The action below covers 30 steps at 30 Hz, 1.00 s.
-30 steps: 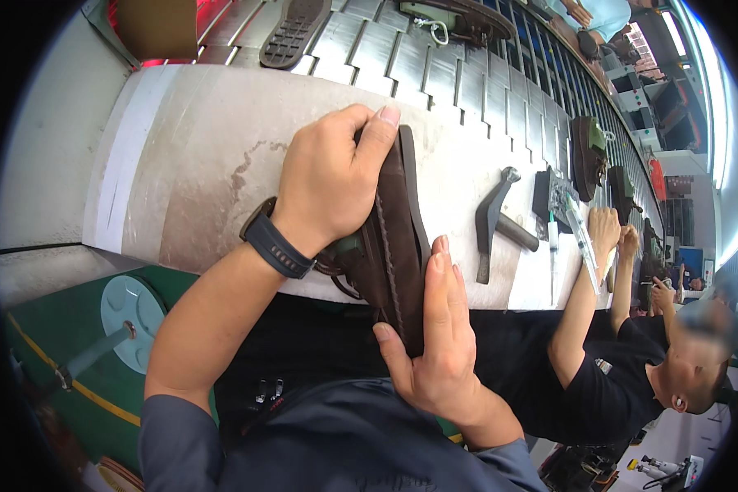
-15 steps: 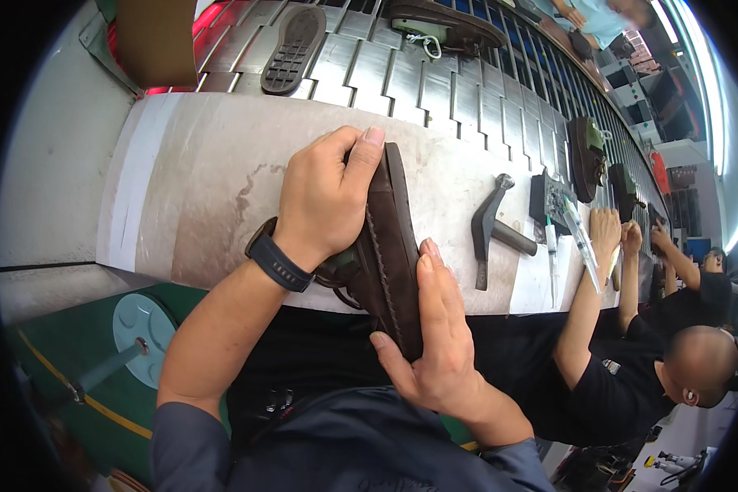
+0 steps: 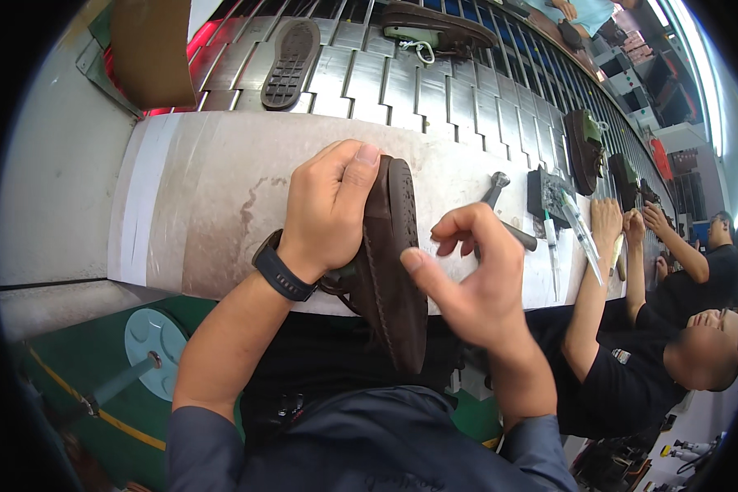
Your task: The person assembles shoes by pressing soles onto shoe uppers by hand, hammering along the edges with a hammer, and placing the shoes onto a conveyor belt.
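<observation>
A dark brown shoe (image 3: 392, 283) with a stitched side seam is tilted on its side over the front edge of the workbench. Round its upper end, my left hand (image 3: 330, 209) is wrapped, thumb at the top and a dark watch on the wrist. My right hand (image 3: 482, 283) is raised just right of the sole, thumb and curled fingers apart, with nothing between them. Whether the thumb tip touches the sole, I cannot tell. Behind that hand lies a hammer (image 3: 519, 237), its head partly hidden.
A metal slat conveyor (image 3: 361, 82) crosses beyond the pale bench (image 3: 213, 197). On it rest a loose sole (image 3: 290, 66) and several brown shoes (image 3: 439, 29). A dark block (image 3: 544, 193) and syringes (image 3: 582, 238) lie at right, near a co-worker's arm (image 3: 590, 287).
My right hand has come off the shoe's lower side and moved up and right, its fingers now curled. My left hand still grips the shoe, which has turned slightly, showing more sole.
</observation>
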{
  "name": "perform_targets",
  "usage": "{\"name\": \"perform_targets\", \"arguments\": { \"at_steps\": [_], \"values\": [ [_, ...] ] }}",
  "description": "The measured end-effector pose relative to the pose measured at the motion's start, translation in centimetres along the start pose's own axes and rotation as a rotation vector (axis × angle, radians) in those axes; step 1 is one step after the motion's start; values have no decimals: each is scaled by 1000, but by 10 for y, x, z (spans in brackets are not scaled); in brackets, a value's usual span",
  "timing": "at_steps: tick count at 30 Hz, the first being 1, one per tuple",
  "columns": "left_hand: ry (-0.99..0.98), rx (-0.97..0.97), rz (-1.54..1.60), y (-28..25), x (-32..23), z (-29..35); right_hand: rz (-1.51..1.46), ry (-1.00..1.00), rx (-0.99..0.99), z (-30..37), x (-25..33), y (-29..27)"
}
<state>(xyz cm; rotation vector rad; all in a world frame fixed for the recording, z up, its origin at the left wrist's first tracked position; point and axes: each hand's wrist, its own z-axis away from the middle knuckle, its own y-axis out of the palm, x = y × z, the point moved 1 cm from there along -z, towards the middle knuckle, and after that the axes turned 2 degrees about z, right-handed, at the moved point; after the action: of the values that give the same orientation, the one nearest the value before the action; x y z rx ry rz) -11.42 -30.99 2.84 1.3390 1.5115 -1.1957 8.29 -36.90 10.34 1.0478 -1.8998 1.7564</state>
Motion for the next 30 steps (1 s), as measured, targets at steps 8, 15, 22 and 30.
{"name": "perform_targets", "arguments": {
  "at_steps": [8, 15, 22, 30],
  "values": [
    [65, -6, 96, -3, -8, 3, -229, 78, 359, -36, 8, -12],
    [149, -34, 28, -6, -10, 3, -194, 137, 416, -44, 17, -15],
    [183, -33, 25, -6, -29, 3, -269, 94, 188, -50, 1, -11],
    [424, -92, -150, 13, -64, 4, -811, 265, 183, -38, -4, -15]
  ]
}}
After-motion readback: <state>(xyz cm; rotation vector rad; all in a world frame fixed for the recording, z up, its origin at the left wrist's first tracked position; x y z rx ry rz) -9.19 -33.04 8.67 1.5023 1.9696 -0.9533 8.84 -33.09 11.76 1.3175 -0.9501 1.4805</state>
